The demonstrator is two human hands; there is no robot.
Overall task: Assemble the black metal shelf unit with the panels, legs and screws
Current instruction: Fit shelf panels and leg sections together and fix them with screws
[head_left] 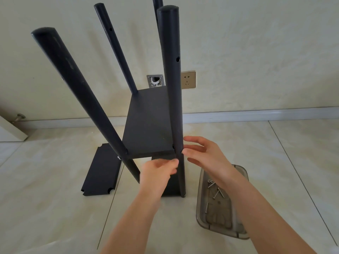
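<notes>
The black metal shelf unit (146, 121) stands on the tiled floor. At its near right black round leg (173, 88), the left hand (159, 171) pinches just below the middle panel (148, 125); the right hand (200, 153), fingers loosely spread, touches the joint beside the leg, perhaps seating a screw, though none shows there. Keep it square to the hole. Spare screws (215, 191) lie in a clear plastic tray (201, 217) right of the leg.

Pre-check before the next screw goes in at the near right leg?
1. Shelf panel sits level at the near right leg: ok.
2. Right hand fingertips on the joint: ok.
3. Left hand steadies the panel's front edge: cannot tell, blurred.
4. Screw in hand: cannot tell.
5. Spare screws in the tray: ok.
6. Loose panel on the floor, clear of the legs: ok.
</notes>
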